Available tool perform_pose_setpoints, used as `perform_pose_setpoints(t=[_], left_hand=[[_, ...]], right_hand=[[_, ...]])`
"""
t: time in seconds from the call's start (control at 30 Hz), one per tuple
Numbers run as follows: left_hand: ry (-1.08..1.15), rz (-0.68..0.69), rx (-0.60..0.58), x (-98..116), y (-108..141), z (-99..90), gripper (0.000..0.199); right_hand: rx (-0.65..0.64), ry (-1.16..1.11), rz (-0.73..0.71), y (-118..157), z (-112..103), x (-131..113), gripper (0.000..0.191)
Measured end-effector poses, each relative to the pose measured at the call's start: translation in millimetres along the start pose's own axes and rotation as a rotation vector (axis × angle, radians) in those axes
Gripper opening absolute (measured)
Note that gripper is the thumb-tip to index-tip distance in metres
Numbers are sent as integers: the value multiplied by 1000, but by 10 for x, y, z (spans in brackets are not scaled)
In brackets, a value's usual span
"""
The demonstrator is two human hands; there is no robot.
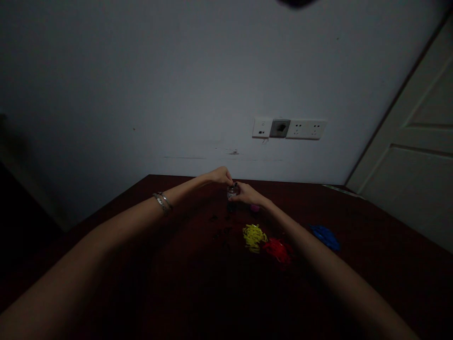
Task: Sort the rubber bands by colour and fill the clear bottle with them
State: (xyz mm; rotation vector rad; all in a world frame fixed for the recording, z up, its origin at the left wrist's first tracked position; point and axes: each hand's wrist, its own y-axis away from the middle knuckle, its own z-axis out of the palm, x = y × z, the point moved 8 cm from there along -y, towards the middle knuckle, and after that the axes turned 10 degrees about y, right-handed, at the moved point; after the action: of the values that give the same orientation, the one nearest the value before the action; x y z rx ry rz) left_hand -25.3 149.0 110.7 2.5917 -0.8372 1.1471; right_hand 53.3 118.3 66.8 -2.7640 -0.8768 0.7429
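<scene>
Near the far edge of the table, my right hand (pixel 247 193) is wrapped round a small clear jar (pixel 232 192). My left hand (pixel 222 175) is at the jar's mouth, its fingers pinched together. Something small and dark shows by the fingertips, too small to make out. Small dark loops or bits (pixel 222 232) lie scattered on the table nearer to me. A pink object (pixel 255 208) sits just under my right wrist, partly hidden. To the right lie a heap of thin yellow bands (pixel 254 237) and a heap of red bands (pixel 278 250), touching each other.
A blue heap (pixel 324 237) lies right of my right forearm on the dark red-brown table (pixel 177 264). Behind the table stands a pale wall (pixel 198 94) with sockets (pixel 306 129). A panelled door (pixel 421 141) is at the right. The light is dim.
</scene>
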Motion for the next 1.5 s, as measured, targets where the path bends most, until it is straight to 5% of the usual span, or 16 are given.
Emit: perform_pose_setpoints(t=[0.4,0.77,0.93,1.03,1.2,1.37,1.5], left_hand=[[-52,81,-71,212,69,2,14],[-48,150,73,311,153,-91,21],[-60,171,233,97,220,-222,25],[-39,117,238,-184,320,-226,26],[-22,-26,88,-605,586,26,22],[6,-111,-208,-771,776,497,30],[-7,-110,-226,-786,817,636,23]], right_hand=[[49,-29,9,28,8,-3,50],[43,-50,25,83,-32,-76,61],[35,-113,46,162,-110,-49,74],[68,-101,52,303,-259,38,64],[-51,173,35,652,-223,222,16],[-179,404,-1,812,104,302,15],[-183,501,-19,774,244,294,22]])
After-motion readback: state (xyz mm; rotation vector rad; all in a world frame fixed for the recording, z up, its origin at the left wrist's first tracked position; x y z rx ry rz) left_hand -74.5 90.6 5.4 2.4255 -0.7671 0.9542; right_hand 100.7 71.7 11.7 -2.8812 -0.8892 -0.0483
